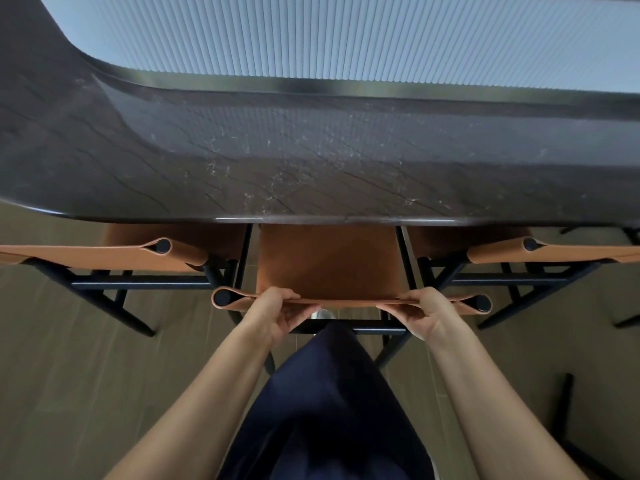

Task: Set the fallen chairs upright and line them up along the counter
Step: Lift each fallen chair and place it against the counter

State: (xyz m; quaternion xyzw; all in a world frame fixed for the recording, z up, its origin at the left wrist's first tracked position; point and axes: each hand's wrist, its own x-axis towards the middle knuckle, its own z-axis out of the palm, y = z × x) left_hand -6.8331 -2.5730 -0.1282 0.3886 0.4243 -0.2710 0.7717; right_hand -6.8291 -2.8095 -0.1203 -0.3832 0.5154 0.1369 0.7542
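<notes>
Dark stone-look tabletop (311,161) ran across the head view, pale veining on it, ribbed light-grey panel (346,32) behind its far edge. Wood-tone floor (69,375) below.

Three chairs stood upright in a row along the near edge of the tabletop, tan leather on black frames, seats partly tucked under the overhang:
- middle chair (329,261): straight ahead, seat under the tabletop edge, backrest top strap facing the camera.
- left chair (138,254): just beside the middle one, frames close, couldn't tell if touching.
- right chair (536,254): same on the other side, backrest strap running off the right edge of the frame.

Hands:
- left hand (277,313) was closed on the top strap of the middle chair's backrest, near its left post, fingers curled over the leather and thumb underneath.
- right hand (419,313) was closed on the same strap near the right post, same grip.
- both forearms were extended forward, roughly symmetric.

Dark navy garment (329,410) of the person filled the lower centre between the arms. Small shiny metallic bit (322,314) showed just under the strap between the hands, too small to identify. More black legs (564,410) at lower right, which chair they belonged to couldn't be told.
</notes>
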